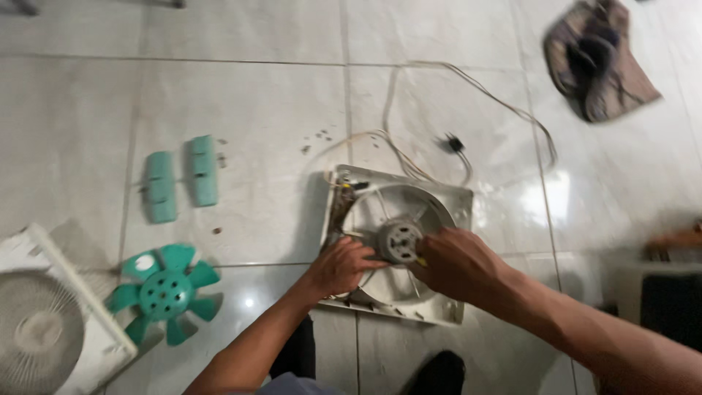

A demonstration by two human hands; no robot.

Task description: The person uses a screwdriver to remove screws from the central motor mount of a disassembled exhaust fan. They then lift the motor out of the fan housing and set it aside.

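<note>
My left hand [342, 265] presses on the near left edge of the white fan housing [457, 208], with the fingers curled toward the motor [398, 240] in its middle. My right hand [453, 263] is closed around something small and yellow beside the motor. I think it is a tool handle, but the picture is blurred and I cannot be sure.

The risk I see is a slip. If the tool jumps off, it could hit my left fingers, which are very close to the motor. The thin wires [409, 164] leave the far side of the housing and lie loose on the tiled floor [256, 95], so a pull on the housing could strain them where they join.

The housing lies flat on the floor, a little right of centre. It is square, pale and dirty, with thin spokes that carry the grey round motor. The green fan blade [167, 292] lies well apart on the left.
</note>
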